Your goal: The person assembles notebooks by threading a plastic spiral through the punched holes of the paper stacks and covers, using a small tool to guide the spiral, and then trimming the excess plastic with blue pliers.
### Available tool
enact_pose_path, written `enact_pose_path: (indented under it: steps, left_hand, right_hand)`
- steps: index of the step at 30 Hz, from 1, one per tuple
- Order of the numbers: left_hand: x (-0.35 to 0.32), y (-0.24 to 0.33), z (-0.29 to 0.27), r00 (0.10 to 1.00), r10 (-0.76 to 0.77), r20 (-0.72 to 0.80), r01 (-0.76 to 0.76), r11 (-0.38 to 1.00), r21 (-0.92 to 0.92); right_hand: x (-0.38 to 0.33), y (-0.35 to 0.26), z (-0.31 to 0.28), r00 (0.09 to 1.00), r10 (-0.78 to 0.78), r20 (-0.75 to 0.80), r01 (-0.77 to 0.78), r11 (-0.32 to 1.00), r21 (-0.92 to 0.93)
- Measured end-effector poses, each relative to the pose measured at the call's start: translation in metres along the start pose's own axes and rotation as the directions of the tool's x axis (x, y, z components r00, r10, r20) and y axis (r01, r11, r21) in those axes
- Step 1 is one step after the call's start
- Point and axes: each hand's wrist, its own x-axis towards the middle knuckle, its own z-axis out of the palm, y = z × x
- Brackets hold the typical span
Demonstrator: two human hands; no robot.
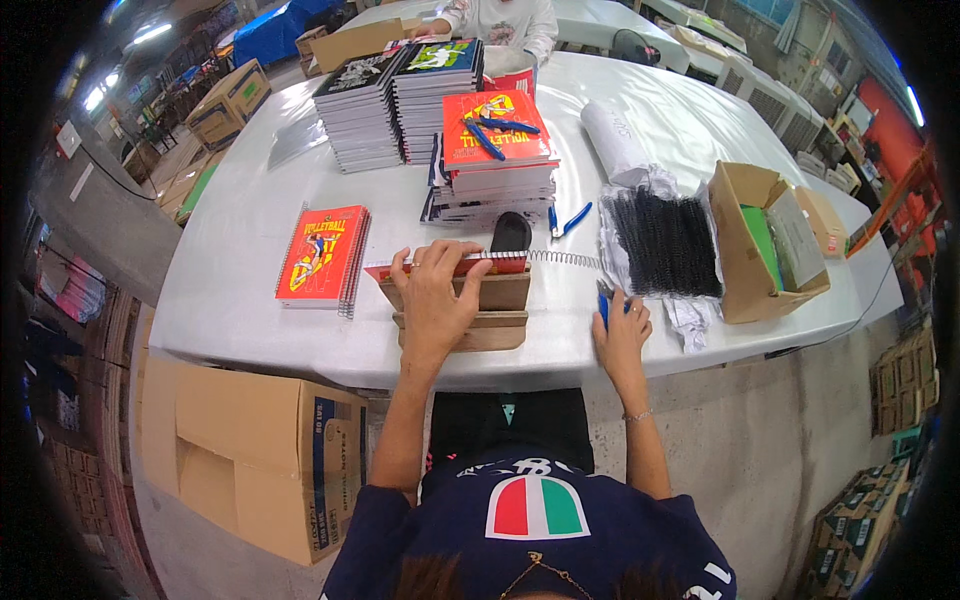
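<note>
My left hand (437,295) grips the top edge of a red-covered notebook (374,271), which stands on edge in a slotted wooden stand (490,335). A spiral binding coil (565,259) runs along that edge and sticks out past the notebook's right end. To the right, my right hand (622,325) is closed around blue-handled cutters (603,300) low over the table. A dark oval object (511,232) lies just behind the stand. Left of it lie finished-looking red spiral notebooks (322,258), stacked with their coils on.
Behind the stand rise a stack of red-covered books (500,180) with blue-handled cutters (500,128) on top, and tall notebook stacks (360,115). More cutters (570,219) lie nearby. Black coils (665,243) and an open carton (745,290) sit right. A co-worker (505,25) is across the table.
</note>
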Motion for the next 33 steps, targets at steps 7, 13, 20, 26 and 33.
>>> enact_pose_path:
  steps: [7, 13, 20, 26, 33]
  left_hand:
    - [0.004, -0.008, -0.003, 0.998, -0.018, 0.058, 0.022, 0.997, -0.075]
    - [0.006, -0.003, -0.003, 0.997, -0.033, 0.065, 0.04, 0.994, -0.105]
    - [0.008, -0.004, -0.013, 0.987, -0.035, 0.154, 0.057, 0.988, -0.145]
    - [0.007, -0.006, -0.011, 0.989, -0.031, 0.148, 0.051, 0.99, -0.133]
    - [0.006, -0.007, -0.007, 0.988, -0.038, 0.146, 0.058, 0.989, -0.136]
  right_hand:
    - [-0.023, -0.034, -0.057, 0.768, -0.297, 0.568, -0.612, -0.074, 0.788]
    - [-0.018, -0.095, -0.063, 0.551, -0.668, 0.501, -0.833, -0.398, 0.386]
    - [0.003, -0.131, -0.062, 0.528, -0.716, 0.457, -0.782, -0.198, 0.591]
    - [0.012, -0.14, -0.053, 0.522, -0.725, 0.45, -0.76, -0.154, 0.632]
    - [0.013, -0.138, -0.048, 0.526, -0.728, 0.439, -0.766, -0.182, 0.617]
